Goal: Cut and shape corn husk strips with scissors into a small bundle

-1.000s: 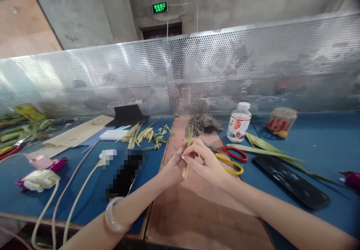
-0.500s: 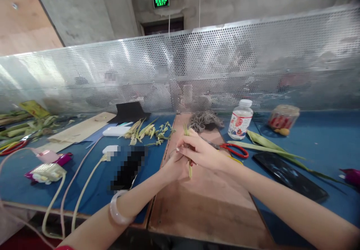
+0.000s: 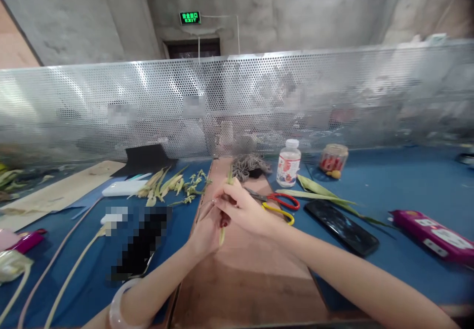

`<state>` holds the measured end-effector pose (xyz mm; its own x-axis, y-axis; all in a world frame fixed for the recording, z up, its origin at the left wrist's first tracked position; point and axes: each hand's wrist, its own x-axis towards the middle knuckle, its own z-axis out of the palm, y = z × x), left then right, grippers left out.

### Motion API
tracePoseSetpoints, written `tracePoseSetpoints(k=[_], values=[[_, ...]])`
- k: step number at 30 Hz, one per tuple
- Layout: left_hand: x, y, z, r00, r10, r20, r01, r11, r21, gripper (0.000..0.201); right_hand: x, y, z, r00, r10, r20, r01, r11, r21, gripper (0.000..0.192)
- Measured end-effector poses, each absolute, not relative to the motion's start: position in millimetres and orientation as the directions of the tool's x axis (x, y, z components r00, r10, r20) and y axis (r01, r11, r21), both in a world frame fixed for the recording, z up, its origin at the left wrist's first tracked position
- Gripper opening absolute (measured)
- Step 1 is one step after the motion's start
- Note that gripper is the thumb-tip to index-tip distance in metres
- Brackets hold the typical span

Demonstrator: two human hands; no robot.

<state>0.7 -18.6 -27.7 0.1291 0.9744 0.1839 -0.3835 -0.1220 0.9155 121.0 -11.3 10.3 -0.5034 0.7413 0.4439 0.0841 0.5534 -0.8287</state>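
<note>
My right hand (image 3: 240, 205) is closed in a pinch around a narrow pale-green leaf strip (image 3: 222, 237), whose ends stick out above and below the fingers. Against it, my left hand (image 3: 208, 228) is also closed on the strip, its fingers partly hidden behind the right hand. A thin line, perhaps wire or thread, shows near the left thumb; I cannot make it out. Both hands are over the brown wooden board (image 3: 244, 289). Just right of them lie scissors with red handles (image 3: 287, 201) and a yellow handle loop (image 3: 283, 212).
Behind the hands sits a tangle of grey yarn (image 3: 250, 165). Dried plant pieces (image 3: 163, 186) and a phone (image 3: 142, 245) lie left. A white-capped bottle (image 3: 289, 165), a jar (image 3: 333, 160), long leaves (image 3: 314, 191), a black phone (image 3: 340, 226) and a purple packet (image 3: 431, 235) are right. A perforated metal screen (image 3: 259, 102) stands behind.
The view has turned to the right, so things appear farther left and more of the purple packet shows. Both hands keep hold of the leaf strip, with little change in their grip.
</note>
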Motion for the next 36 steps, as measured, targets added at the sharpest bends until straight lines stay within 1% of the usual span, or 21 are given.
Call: tracePoseSetpoints(k=[2, 4, 8, 10, 14, 18, 20, 22, 24, 26, 28, 30, 32, 33, 36], values=[[3.0, -19.5, -24.3, 0.121, 0.974, 0.191, -0.416, -0.125, 0.901, 0.024, 121.2, -10.8, 9.4, -0.51, 0.759, 0.404, 0.031, 0.485, -0.874, 0.013], [3.1, -20.5, -22.5, 0.15, 0.972, 0.181, -0.42, -0.103, 0.902, 0.027, 121.4, -10.3, 9.3, -0.523, 0.767, 0.371, -0.009, 0.43, -0.903, 0.014], [1.1, -21.4, -22.0, 0.207, 0.961, 0.185, -0.371, -0.098, 0.923, 0.032, 121.6, -7.5, 9.8, -0.564, 0.779, 0.274, -0.151, 0.229, -0.962, 0.018], [0.1, -20.3, -22.6, 0.211, 0.958, 0.194, -0.355, -0.11, 0.928, 0.034, 122.0, -5.2, 9.9, -0.585, 0.768, 0.26, -0.198, 0.175, -0.964, 0.019], [-2.5, -17.0, -24.3, 0.273, 0.951, 0.148, -0.327, -0.053, 0.944, 0.035, 123.8, -1.7, 10.1, -0.603, 0.756, 0.255, -0.185, 0.179, -0.966, 0.017], [-5.7, -14.8, -25.4, 0.295, 0.95, 0.107, -0.317, -0.008, 0.948, 0.035, 124.1, -1.6, 8.7, -0.603, 0.757, 0.251, -0.145, 0.206, -0.968, 0.015], [-7.1, -13.6, -26.0, 0.301, 0.949, 0.094, -0.327, 0.01, 0.945, 0.033, 123.1, -1.6, 6.1, -0.591, 0.763, 0.261, -0.117, 0.239, -0.964, 0.016], [-8.0, -12.2, -26.8, 0.312, 0.946, 0.084, -0.348, 0.032, 0.937, 0.031, 122.5, -0.8, 3.1, -0.547, 0.781, 0.301, -0.077, 0.311, -0.947, 0.016], [-8.3, -10.8, -27.5, 0.335, 0.937, 0.095, -0.386, 0.044, 0.921, 0.028, 124.1, 0.6, 1.5, -0.423, 0.811, 0.404, -0.012, 0.441, -0.898, 0.015], [-8.0, -9.9, -27.7, 0.379, 0.918, 0.12, -0.425, 0.057, 0.904, 0.022, 128.8, 1.9, 2.6, -0.237, 0.796, 0.557, 0.106, 0.591, -0.799, 0.014], [-7.6, -10.0, -27.2, 0.407, 0.903, 0.135, -0.455, 0.072, 0.888, 0.017, 136.0, 2.1, 6.1, -0.076, 0.711, 0.7, 0.239, 0.694, -0.679, 0.012], [-7.4, -10.8, -26.5, 0.417, 0.9, 0.129, -0.455, 0.084, 0.886, 0.017, 143.2, 0.3, 9.7, 0.004, 0.614, 0.789, 0.334, 0.743, -0.58, 0.01], [-7.8, -11.6, -26.5, 0.428, 0.897, 0.111, -0.426, 0.092, 0.9, 0.018, 147.8, -3.3, 11.0, 0.003, 0.526, 0.851, 0.407, 0.776, -0.482, 0.009], [-8.2, -11.8, -26.8, 0.433, 0.895, 0.104, -0.406, 0.091, 0.909, 0.019, 148.8, -5.4, 10.4, -0.034, 0.481, 0.876, 0.445, 0.792, -0.418, 0.01], [-9.7, -11.7, -27.8, 0.433, 0.896, 0.1, -0.34, 0.06, 0.938, 0.021, 147.7, -10.9, 4.2, -0.236, 0.362, 0.902, 0.585, 0.794, -0.166, 0.01]])
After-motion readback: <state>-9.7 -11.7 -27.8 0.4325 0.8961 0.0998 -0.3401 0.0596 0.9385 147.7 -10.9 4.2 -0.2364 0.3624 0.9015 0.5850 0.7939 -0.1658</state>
